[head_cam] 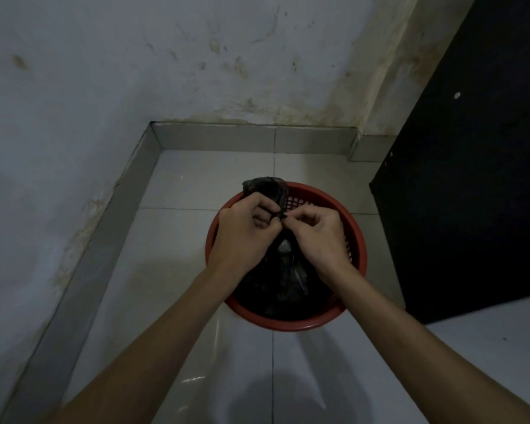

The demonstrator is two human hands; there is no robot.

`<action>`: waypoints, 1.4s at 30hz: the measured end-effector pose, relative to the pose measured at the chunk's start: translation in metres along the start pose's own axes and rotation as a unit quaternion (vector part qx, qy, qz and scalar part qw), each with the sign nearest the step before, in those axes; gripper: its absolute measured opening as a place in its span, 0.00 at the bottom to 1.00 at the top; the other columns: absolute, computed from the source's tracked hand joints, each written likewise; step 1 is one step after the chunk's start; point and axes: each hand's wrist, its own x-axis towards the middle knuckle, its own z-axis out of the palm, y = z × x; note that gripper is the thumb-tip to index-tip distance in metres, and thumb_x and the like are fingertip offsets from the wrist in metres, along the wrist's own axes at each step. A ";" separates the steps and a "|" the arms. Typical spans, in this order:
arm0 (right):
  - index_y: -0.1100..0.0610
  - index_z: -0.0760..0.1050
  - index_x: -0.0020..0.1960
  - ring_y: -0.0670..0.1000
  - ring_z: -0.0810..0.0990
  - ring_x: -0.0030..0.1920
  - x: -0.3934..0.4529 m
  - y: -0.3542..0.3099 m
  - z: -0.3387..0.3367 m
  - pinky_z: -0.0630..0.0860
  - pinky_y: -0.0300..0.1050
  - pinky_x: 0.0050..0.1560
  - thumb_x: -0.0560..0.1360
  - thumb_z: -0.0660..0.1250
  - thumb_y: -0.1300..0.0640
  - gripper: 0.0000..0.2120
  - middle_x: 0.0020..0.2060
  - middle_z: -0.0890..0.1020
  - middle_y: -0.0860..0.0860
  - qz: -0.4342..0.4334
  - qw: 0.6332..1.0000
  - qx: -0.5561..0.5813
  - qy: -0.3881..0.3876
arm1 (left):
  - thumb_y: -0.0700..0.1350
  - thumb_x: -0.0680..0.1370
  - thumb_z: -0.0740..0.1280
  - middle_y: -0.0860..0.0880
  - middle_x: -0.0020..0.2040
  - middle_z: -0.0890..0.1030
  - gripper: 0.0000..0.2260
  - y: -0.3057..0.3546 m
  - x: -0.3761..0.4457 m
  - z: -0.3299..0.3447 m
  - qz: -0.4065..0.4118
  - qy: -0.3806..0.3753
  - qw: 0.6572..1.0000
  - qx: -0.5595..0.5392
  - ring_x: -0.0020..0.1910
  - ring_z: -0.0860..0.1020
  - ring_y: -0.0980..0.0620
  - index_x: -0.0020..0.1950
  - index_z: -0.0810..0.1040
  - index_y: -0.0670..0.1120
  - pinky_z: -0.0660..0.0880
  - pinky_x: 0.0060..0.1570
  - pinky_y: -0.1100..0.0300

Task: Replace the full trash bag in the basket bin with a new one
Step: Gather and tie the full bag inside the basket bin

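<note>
Left hand (245, 234): fingers closing tight around black trash bag (283, 270) top.
Right hand (317, 237): fingers pinching the bag's neck.
Red basket bin (357, 240): sitting on tiled floor (178, 270), holding the bag.

Trash bag (283, 280) inside basket bin (288, 324) on floor (196, 185), cabinet (471, 179) to its right, wall (104, 87) behind.
</note>
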 end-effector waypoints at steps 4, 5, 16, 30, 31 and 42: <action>0.54 0.85 0.41 0.45 0.85 0.40 0.000 0.002 0.003 0.81 0.41 0.43 0.74 0.71 0.62 0.06 0.36 0.86 0.47 -0.013 0.999 -0.025 0.021 | 0.40 0.70 0.74 0.53 0.34 0.81 0.07 0.002 -0.003 0.004 -0.011 0.001 1.000 0.001 0.33 0.79 0.58 0.45 0.80 0.49 0.74 0.35 0.71; 0.54 0.85 0.41 0.44 0.84 0.39 0.000 0.002 0.004 0.80 0.40 0.42 0.75 0.71 0.61 0.06 0.36 0.85 0.46 -0.021 0.999 -0.037 0.021 | 0.40 0.70 0.74 0.53 0.34 0.81 0.08 0.003 -0.004 0.004 -0.018 0.003 1.000 0.004 0.33 0.79 0.59 0.46 0.79 0.49 0.74 0.35 0.71; 0.54 0.85 0.44 0.40 0.83 0.40 -0.002 0.002 0.004 0.79 0.33 0.40 0.74 0.71 0.65 0.08 0.37 0.85 0.44 -0.069 0.997 -0.035 0.014 | 0.43 0.70 0.75 0.54 0.35 0.83 0.09 0.005 -0.004 0.005 -0.069 0.033 0.997 -0.008 0.33 0.80 0.63 0.48 0.81 0.49 0.74 0.35 0.75; 0.56 0.64 0.42 0.56 0.83 0.45 0.004 0.004 -0.001 0.79 0.47 0.47 0.76 0.64 0.73 0.15 0.40 0.80 0.63 0.016 0.985 0.142 -0.094 | 0.39 0.69 0.74 0.57 0.35 0.83 0.07 0.010 -0.004 0.000 -0.070 0.049 0.996 -0.007 0.35 0.82 0.63 0.45 0.87 0.47 0.73 0.37 0.77; 0.56 0.63 0.41 0.53 0.83 0.45 0.005 0.003 -0.003 0.80 0.43 0.46 0.76 0.63 0.74 0.16 0.39 0.81 0.60 0.033 0.982 0.151 -0.112 | 0.39 0.69 0.74 0.56 0.35 0.84 0.07 0.010 -0.004 0.000 -0.079 0.046 0.996 -0.015 0.35 0.82 0.63 0.45 0.87 0.47 0.73 0.36 0.77; 0.53 0.68 0.32 0.46 0.70 0.33 0.011 -0.006 -0.007 0.68 0.42 0.39 0.63 0.61 0.67 0.09 0.29 0.71 0.47 0.123 0.963 0.202 -0.130 | 0.42 0.71 0.74 0.53 0.42 0.81 0.06 0.010 -0.006 0.004 -0.005 0.020 0.998 0.067 0.32 0.77 0.65 0.47 0.86 0.49 0.69 0.38 0.79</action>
